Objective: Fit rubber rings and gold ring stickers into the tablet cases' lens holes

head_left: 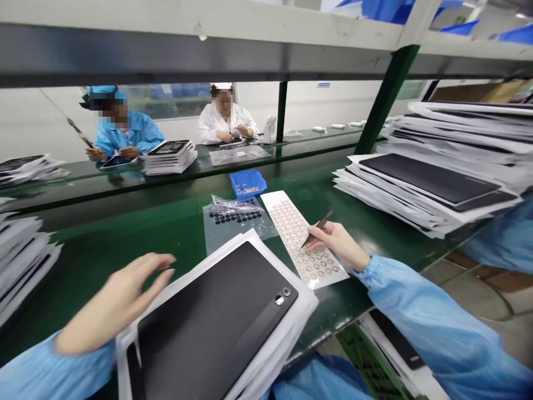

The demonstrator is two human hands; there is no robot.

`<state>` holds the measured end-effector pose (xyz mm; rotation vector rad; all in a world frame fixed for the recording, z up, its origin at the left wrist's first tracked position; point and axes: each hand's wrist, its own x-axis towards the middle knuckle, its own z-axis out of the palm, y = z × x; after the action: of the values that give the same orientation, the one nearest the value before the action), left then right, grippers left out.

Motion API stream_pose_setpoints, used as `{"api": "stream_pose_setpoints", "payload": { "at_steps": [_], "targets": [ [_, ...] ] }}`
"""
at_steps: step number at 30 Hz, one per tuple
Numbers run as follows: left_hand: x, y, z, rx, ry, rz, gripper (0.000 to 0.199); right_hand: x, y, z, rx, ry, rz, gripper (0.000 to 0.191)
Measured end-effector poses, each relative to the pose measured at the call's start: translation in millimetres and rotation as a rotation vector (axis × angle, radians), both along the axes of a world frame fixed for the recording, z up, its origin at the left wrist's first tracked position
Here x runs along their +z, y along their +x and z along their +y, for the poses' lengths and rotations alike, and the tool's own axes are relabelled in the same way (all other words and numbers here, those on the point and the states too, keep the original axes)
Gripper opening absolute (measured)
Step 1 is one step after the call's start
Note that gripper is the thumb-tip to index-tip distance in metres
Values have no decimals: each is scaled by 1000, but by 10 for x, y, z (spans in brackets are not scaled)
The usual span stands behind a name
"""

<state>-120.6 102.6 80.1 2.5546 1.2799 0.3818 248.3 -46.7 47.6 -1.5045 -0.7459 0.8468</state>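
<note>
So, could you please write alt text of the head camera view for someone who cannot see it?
The person's right hand holds a black pointed tool over a sheet of small ring stickers, while the left hand hovers beside a black tablet in white wrapping on a green workbench; two co-workers sit across it.

Matt black panel [212, 311] — glossy white plastic wrap [300, 300].

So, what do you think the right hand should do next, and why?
Probably pick one ring off the ring sheet with the tweezers in the right hand: their tip sits over the sheet, while the left hand hovers free beside the black panel.
</note>
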Motion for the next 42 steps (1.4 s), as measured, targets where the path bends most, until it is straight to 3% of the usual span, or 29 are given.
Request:
{"api": "stream_pose_setpoints", "payload": {
  "at_steps": [2,6,10,14,18,22,25,30,35,38,42],
  "targets": [
    [-55,298,43,-103,-67,74,54,-45,2,-49,-11,-1,-4,29],
    [-150,712,-19,-218,-166,257,43,-159,32,-83,-25,-66,-58,27],
    [-107,829,-210,-261,-148,395,36,-191,130,-26,-53,-111,-94,26],
    [9,899,-245,-334,-121,482,30,-72,241,105,-63,-126,-109,28],
    [158,1080,-52,-463,-61,354,37,86,271,420,-60,-113,-91,27],
    [238,1489,138,-569,18,203,32,83,198,753,-37,-120,-46,32],
    [121,1875,226,-654,75,139,22,3,150,790,-6,-168,-35,33],
    [-324,2339,317,-727,126,77,22,3,225,727,16,-214,-64,32],
    [-621,2397,346,-710,150,15,32,-20,248,1050,-77,-113,-149,28],
    [-664,2363,378,-721,161,14,35,-135,192,1212,-138,-43,-213,25],
    [-673,2355,409,-728,165,25,36,-231,151,1240,-178,8,-283,24]
  ]
}}
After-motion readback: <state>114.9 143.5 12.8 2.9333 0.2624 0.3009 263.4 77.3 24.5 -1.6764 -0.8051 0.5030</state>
